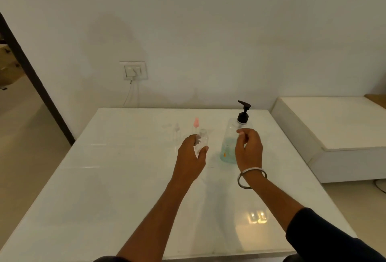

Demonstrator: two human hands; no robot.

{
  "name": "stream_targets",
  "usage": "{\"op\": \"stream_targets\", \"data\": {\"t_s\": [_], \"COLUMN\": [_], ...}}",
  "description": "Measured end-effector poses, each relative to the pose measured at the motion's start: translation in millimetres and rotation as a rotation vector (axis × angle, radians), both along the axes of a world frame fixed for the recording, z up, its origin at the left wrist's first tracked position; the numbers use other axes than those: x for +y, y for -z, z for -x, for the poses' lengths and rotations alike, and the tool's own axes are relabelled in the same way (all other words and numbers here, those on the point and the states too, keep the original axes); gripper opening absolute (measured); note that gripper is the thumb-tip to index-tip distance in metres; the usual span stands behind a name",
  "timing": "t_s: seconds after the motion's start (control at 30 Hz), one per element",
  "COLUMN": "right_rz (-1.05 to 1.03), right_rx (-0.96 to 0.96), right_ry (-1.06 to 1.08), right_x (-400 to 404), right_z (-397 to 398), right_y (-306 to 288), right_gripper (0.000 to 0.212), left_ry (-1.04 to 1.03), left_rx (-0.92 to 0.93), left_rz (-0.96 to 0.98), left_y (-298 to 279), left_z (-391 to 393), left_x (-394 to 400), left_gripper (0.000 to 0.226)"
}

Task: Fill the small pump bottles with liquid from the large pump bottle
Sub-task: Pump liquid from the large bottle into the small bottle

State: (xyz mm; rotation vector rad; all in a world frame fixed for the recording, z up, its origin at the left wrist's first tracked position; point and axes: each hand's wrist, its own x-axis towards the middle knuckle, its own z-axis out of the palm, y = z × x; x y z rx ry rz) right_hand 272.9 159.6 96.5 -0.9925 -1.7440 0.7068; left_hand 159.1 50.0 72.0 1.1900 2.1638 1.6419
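small bottle (pixel 201 141): clear, capped | gripped by left hand (pixel 191 155)

white table (pixel 125 188) | wall socket (pixel 133 70) with hanging cable, far left | low white platform (pixel 334 123), right

the near half of the white table (pixel 104 199) lay bare, open to a reach from the front or from either side. farther back stood the large pump bottle (pixel 229 146), the pink-capped bottle (pixel 196 125) and a clear small bottle (pixel 177 131), with narrow gaps between them. the wall (pixel 188 32) closed off the far edge, and a low white platform (pixel 334 126) stood to the right.
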Motion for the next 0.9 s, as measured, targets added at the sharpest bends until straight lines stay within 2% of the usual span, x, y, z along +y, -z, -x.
{"op": "stream_targets", "data": {"t_s": [0.17, 0.27, 0.47, 0.6, 0.73, 0.9], "right_rz": [0.002, 0.061, 0.311, 0.330, 0.315, 0.332], "right_rx": [0.067, 0.090, 0.168, 0.232, 0.270, 0.201], "right_ry": [0.123, 0.125, -0.108, -0.188, -0.256, -0.377], "right_x": [34.9, 54.7, 75.9, 82.9, 88.8, 94.9], "right_z": [-4.3, 3.5, 25.7, 37.2, 37.2, 26.8], "right_y": [-24.7, -34.4, -46.2, -38.1, -34.6, -36.1], "right_gripper": [0.016, 0.022, 0.042, 0.050, 0.048, 0.043], "left_ry": [0.025, 0.018, 0.028, 0.040, 0.017, -0.029], "left_rx": [-0.030, -0.068, -0.070, -0.048, -0.059, -0.020], "left_rz": [-0.011, -0.013, -0.027, -0.033, -0.049, -0.100], "left_y": [-35.1, -43.8, -39.7, -33.5, -26.8, -24.9], "left_z": [-2.1, -3.5, -3.6, -6.5, -8.5, -8.3], "left_x": [39.7, 62.6, 98.0, 111.4, 117.2, 117.9], "left_gripper": [0.033, 0.034, 0.037, 0.039, 0.042, 0.043]}}
